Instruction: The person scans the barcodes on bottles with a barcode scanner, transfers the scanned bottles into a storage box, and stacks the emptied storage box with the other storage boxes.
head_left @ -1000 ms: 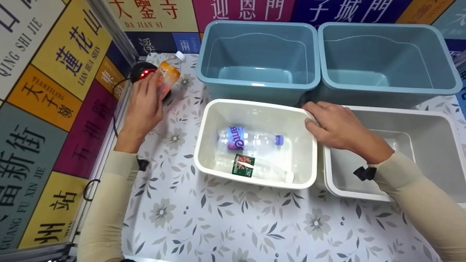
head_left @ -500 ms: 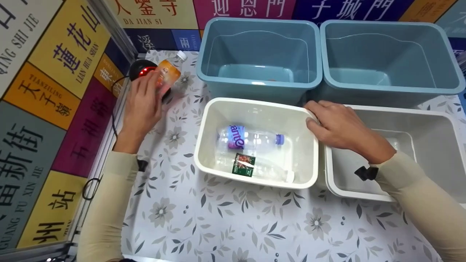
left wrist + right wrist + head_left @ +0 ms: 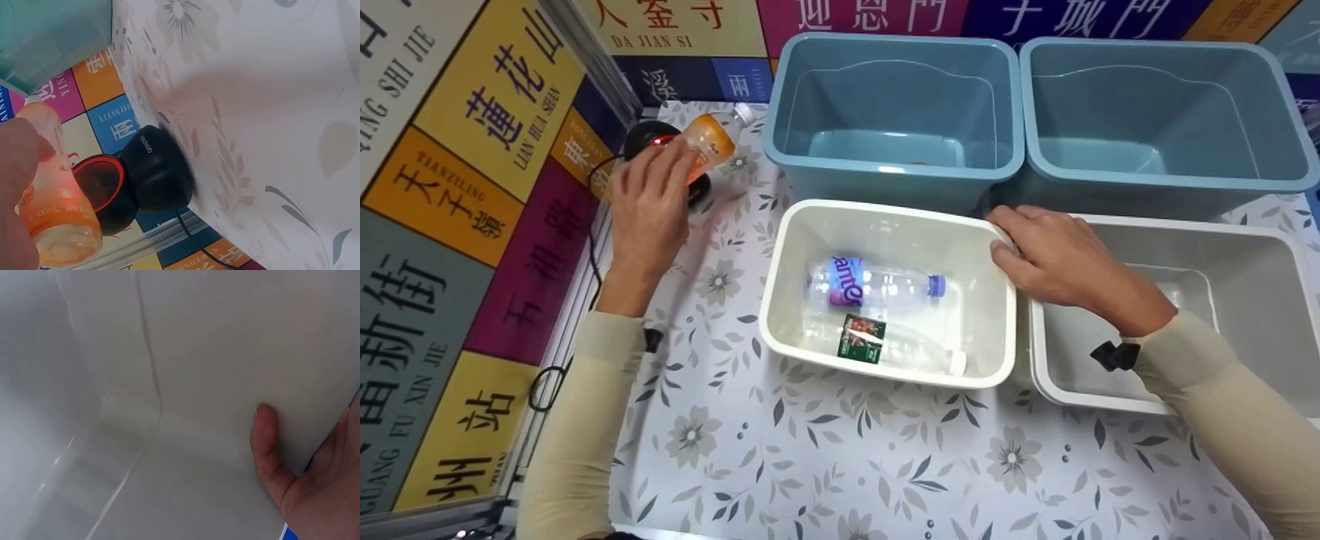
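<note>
Just beside a red-lit black scanner [image 3: 157, 171], grips an orange-labelled plastic bottle [image 3: 712, 140] in the curled left hand [image 3: 649, 206], tilted, cap up and rightward. Next, in a white bin [image 3: 900, 234], a purple-capped bottle [image 3: 847, 282] and a green-labelled bottle [image 3: 862, 339], both on their sides. With the bent right hand [image 3: 1057, 262], holds that bin's right rim, thumb's exact side hard to tell. Farthest right, a second white bin [image 3: 1252, 315].
</note>
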Tool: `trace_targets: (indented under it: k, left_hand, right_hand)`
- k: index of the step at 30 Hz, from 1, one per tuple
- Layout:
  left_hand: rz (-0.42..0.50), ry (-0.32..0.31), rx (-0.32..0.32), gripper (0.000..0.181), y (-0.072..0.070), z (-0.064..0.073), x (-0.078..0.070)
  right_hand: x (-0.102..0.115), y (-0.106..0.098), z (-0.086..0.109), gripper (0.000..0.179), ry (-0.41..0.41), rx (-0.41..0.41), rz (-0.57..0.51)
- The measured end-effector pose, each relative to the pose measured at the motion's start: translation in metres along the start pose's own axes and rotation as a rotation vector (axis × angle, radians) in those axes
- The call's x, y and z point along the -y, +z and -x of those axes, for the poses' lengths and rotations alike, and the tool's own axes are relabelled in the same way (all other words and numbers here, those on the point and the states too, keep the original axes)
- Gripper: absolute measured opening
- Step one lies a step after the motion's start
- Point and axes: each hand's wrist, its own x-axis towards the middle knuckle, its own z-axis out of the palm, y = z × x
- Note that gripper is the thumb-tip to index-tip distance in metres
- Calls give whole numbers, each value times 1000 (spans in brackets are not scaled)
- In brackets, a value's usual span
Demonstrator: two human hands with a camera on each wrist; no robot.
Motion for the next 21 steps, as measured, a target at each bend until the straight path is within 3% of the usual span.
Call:
trace_targets:
  k: [8, 21]
  left_hand:
    - [-24, 23, -91, 48, -2, 0, 0]
    - [-37, 35, -166, 49, -1, 2, 0]
  right_hand:
    - [0, 0, 0, 24, 7, 11, -3]
    - [1, -1, 1, 25, -5, 4, 13]
